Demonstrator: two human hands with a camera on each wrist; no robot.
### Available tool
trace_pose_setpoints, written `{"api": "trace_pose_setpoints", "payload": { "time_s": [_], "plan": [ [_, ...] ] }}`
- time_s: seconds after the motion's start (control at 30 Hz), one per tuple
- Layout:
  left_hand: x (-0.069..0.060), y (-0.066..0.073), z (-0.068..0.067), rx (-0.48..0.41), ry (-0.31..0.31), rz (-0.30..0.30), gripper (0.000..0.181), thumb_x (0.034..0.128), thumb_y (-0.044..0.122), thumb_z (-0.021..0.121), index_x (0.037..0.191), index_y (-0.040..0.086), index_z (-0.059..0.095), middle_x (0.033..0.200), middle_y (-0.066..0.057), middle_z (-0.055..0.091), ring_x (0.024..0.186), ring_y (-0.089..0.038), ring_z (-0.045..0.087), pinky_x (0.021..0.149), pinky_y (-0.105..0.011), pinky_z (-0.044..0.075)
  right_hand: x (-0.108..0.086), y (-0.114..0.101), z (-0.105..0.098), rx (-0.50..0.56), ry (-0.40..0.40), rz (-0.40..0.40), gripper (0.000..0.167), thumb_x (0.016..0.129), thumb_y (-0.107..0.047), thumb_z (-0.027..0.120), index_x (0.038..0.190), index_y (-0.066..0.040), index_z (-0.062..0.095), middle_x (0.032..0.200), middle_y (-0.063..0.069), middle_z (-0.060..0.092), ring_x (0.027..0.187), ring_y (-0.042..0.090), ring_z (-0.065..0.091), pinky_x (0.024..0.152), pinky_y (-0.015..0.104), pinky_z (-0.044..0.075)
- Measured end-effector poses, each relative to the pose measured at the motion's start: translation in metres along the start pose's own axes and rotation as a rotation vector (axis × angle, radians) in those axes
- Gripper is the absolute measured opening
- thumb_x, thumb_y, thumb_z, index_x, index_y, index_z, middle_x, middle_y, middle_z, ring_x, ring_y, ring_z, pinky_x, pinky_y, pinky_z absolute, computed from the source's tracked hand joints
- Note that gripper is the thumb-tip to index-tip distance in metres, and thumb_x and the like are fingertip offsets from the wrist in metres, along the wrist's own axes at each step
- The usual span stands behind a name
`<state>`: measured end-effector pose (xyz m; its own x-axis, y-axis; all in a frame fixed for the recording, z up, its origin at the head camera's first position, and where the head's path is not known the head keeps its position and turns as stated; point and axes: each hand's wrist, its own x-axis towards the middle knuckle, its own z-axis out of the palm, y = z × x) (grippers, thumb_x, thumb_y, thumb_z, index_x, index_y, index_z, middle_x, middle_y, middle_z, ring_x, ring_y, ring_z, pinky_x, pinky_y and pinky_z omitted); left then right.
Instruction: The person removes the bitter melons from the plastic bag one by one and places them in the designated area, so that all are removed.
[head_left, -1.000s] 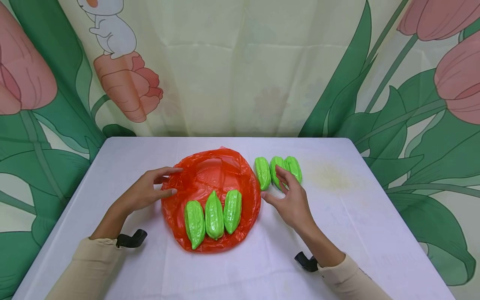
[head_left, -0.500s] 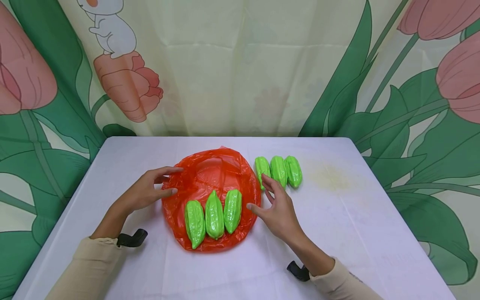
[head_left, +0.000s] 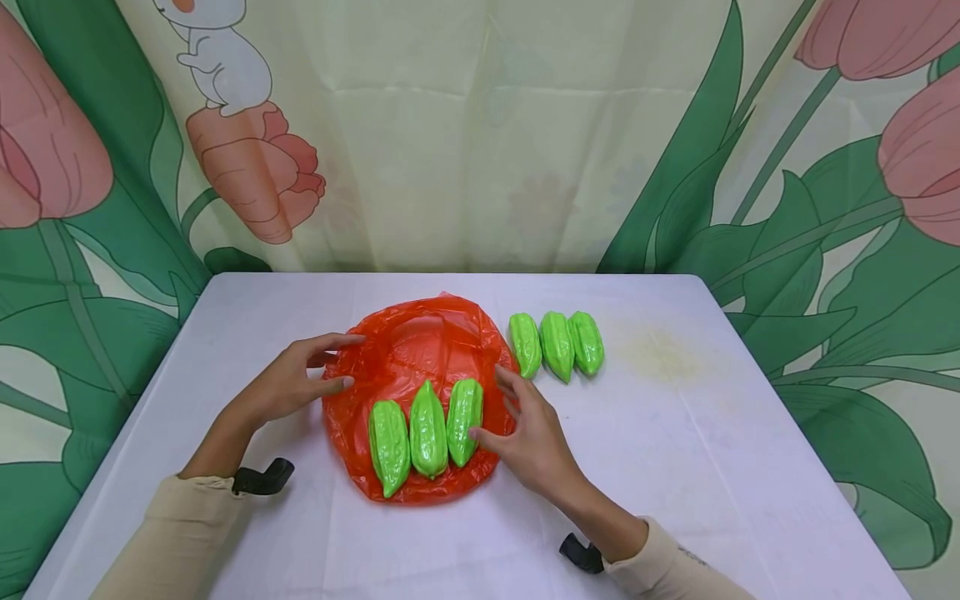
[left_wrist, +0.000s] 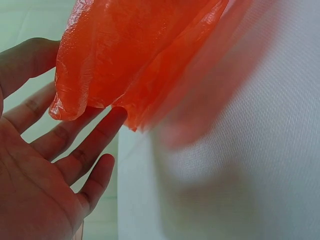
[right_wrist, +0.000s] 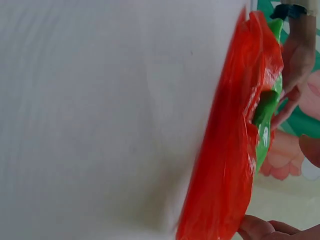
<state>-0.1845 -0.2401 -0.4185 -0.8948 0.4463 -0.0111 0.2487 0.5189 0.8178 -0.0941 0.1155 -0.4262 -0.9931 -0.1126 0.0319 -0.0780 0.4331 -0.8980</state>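
Observation:
Red plastic [head_left: 427, 333], rounded and crinkled along its rim, lies on the table. Three glossy green ridged fruits [head_left: 428, 429], resembling star fruit, rest side by side in its near half. At its left rim is my left hand [head_left: 292, 383], fingers spread and loosely bent; in the left wrist view, fingertips meet the plastic's edge [left_wrist: 120, 65]. My right hand [head_left: 536, 437] reaches over the right rim, thumb close to the rightmost fruit [head_left: 465, 421], fingers loosely bent. In the right wrist view, fingertips [right_wrist: 255, 227] touch the plastic. Whether the thumb touches the fruit is unclear.
Three more green fruits lie in a row beyond the plastic's right side: a left one [head_left: 525, 344], a middle one [head_left: 557, 346] and a right one [head_left: 587, 343]. White cloth covers the table [head_left: 675, 450]. A printed curtain [head_left: 480, 167] hangs behind.
My right hand has moved left and nearer, from in front of the back row of fruits to the plastic's right rim. My left hand has stayed in place.

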Motion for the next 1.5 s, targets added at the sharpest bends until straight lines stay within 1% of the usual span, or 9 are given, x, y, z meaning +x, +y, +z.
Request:
{"api": "trace_pose_setpoints", "payload": {
  "time_s": [0.1,0.37,0.57,0.7,0.83,0.9,1.13,1.3,1.5],
  "plan": [
    [0.000,0.000,0.000,-0.003,0.002,0.000,0.062,0.0959,0.016,0.078,0.153,0.009,0.055,0.157,-0.021,0.053,0.132,-0.042,0.058,0.090,-0.023,0.059,-0.001,0.000,0.005,-0.008,-0.030,0.008,0.092,0.083,-0.009,0.091,0.160,-0.006,0.042,0.165,0.012,0.046,0.152,0.030,0.049,0.117,0.041,0.047],
    [0.000,-0.004,0.001,0.014,0.011,-0.007,0.062,0.0953,0.015,0.079,0.152,0.010,0.056,0.157,-0.021,0.053,0.130,-0.041,0.059,0.091,-0.028,0.060,-0.001,-0.001,0.013,-0.020,-0.081,0.000,0.090,0.084,-0.009,0.091,0.159,-0.004,0.042,0.161,0.012,0.048,0.151,0.032,0.049,0.117,0.044,0.048],
    [0.001,-0.007,0.002,0.028,0.015,-0.007,0.062,0.0949,0.014,0.079,0.152,0.010,0.056,0.157,-0.019,0.054,0.130,-0.039,0.059,0.093,-0.025,0.058,0.001,-0.002,0.015,-0.126,-0.093,0.001,0.089,0.083,-0.016,0.092,0.158,-0.007,0.045,0.153,0.009,0.054,0.146,0.032,0.052,0.120,0.049,0.048],
    [0.000,-0.005,0.001,0.026,0.016,0.004,0.061,0.0952,0.016,0.079,0.152,0.011,0.057,0.156,-0.019,0.055,0.131,-0.039,0.059,0.096,-0.031,0.058,0.003,0.000,0.016,-0.186,-0.101,-0.020,0.088,0.082,-0.018,0.093,0.156,-0.006,0.047,0.150,0.010,0.057,0.142,0.033,0.054,0.118,0.053,0.048],
    [-0.001,-0.003,0.001,0.017,0.015,0.020,0.060,0.0962,0.016,0.078,0.152,0.009,0.056,0.155,-0.020,0.055,0.130,-0.040,0.060,0.097,-0.037,0.059,0.005,0.000,0.018,-0.201,-0.114,-0.022,0.088,0.083,-0.018,0.093,0.156,-0.004,0.047,0.149,0.011,0.057,0.140,0.033,0.054,0.116,0.053,0.050],
    [-0.001,-0.004,0.001,0.013,0.014,0.022,0.060,0.0966,0.016,0.078,0.152,0.009,0.056,0.155,-0.020,0.055,0.129,-0.040,0.060,0.096,-0.036,0.059,0.007,0.000,0.019,-0.206,-0.117,-0.019,0.088,0.083,-0.018,0.093,0.156,-0.003,0.047,0.148,0.012,0.056,0.139,0.033,0.055,0.115,0.053,0.051],
    [0.000,-0.005,0.000,0.013,0.014,0.000,0.061,0.0958,0.017,0.079,0.152,0.011,0.056,0.158,-0.019,0.053,0.131,-0.040,0.059,0.092,-0.022,0.058,0.010,-0.001,0.021,-0.213,-0.115,-0.027,0.087,0.083,-0.017,0.092,0.156,-0.001,0.046,0.148,0.015,0.056,0.137,0.034,0.055,0.115,0.052,0.050],
    [0.000,-0.005,-0.001,0.019,0.014,0.007,0.061,0.0962,0.017,0.078,0.153,0.010,0.056,0.159,-0.021,0.052,0.132,-0.041,0.059,0.092,-0.020,0.057,0.011,0.000,0.020,-0.198,-0.109,-0.025,0.084,0.085,-0.014,0.090,0.155,-0.001,0.047,0.149,0.015,0.056,0.139,0.034,0.055,0.114,0.048,0.053],
    [0.000,-0.004,0.000,0.017,0.010,0.008,0.061,0.0960,0.016,0.078,0.153,0.011,0.056,0.159,-0.020,0.052,0.132,-0.041,0.059,0.093,-0.023,0.058,0.010,0.000,0.020,-0.202,-0.094,-0.038,0.082,0.085,-0.012,0.089,0.156,-0.001,0.048,0.151,0.014,0.056,0.141,0.033,0.055,0.115,0.047,0.052]
  ]
}}
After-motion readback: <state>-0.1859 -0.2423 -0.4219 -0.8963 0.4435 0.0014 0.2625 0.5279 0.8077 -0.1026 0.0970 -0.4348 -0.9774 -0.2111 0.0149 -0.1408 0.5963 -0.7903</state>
